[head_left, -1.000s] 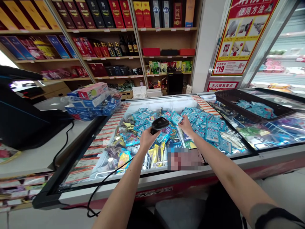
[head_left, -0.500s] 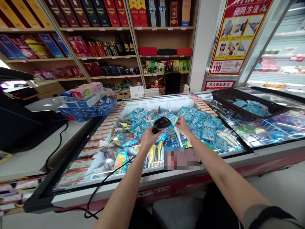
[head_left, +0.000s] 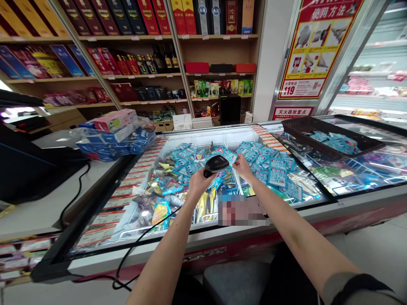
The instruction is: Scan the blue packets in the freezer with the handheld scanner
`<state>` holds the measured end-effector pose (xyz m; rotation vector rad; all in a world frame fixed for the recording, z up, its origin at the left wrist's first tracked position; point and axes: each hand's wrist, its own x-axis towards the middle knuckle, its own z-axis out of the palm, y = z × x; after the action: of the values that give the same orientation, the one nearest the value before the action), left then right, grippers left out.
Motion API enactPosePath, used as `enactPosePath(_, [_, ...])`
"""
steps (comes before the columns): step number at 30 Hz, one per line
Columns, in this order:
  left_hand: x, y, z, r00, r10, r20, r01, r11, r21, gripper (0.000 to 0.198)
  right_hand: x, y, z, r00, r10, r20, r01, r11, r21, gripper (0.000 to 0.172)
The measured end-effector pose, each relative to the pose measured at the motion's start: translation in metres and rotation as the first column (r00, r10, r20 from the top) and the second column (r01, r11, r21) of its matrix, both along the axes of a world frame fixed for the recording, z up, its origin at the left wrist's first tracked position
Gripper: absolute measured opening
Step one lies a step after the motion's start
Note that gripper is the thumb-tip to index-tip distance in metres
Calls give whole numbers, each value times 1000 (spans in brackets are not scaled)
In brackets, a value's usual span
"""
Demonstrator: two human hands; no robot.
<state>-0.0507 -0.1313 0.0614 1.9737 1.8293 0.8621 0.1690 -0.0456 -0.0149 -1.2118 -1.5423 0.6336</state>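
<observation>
My left hand (head_left: 199, 183) is wrapped round the handle of a black barcode scanner (head_left: 216, 164), its head pointing right. A cord (head_left: 152, 226) runs from it down to the left. Between the thumb and fingers of my right hand (head_left: 243, 167) is the edge of a small blue packet (head_left: 230, 156), just beyond the scanner's head. Many like blue packets lie on the freezer's glass top, in a left heap (head_left: 186, 159) and a right heap (head_left: 277, 171). Part of the held packet is hidden behind the scanner.
A dark plastic tray (head_left: 365, 146) with more blue packets stands on the freezer's right part. Plastic-wrapped boxes (head_left: 116, 133) sit at the left beside a dark monitor (head_left: 22, 161). A blurred-out phone-like object (head_left: 243, 211) lies on the near edge. Shelves (head_left: 133, 38) line the back.
Almost nothing differs. Both hands keep their places with the scanner and the packet; the view has shifted very slightly.
</observation>
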Motion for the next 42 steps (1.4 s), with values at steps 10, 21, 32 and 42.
enactPosePath(10, [-3, 4, -3, 999, -10, 52, 10, 1000, 3, 54, -1, -5, 6, 1000, 14, 3, -14, 999, -31, 46])
enactPosePath(21, [-17, 7, 2, 987, 47, 156, -44, 999, -17, 43, -4, -18, 24, 863, -175, 475, 175, 984, 44, 53])
enactPosePath(32, [-29, 18, -4, 980, 69, 184, -61, 997, -47, 47, 13, -44, 40, 450, -322, 833, 98, 945, 313, 38])
enactPosePath(42, [-33, 21, -2, 988, 76, 137, -73, 997, -24, 49, 23, -31, 37, 400, -348, 848, 101, 936, 337, 34])
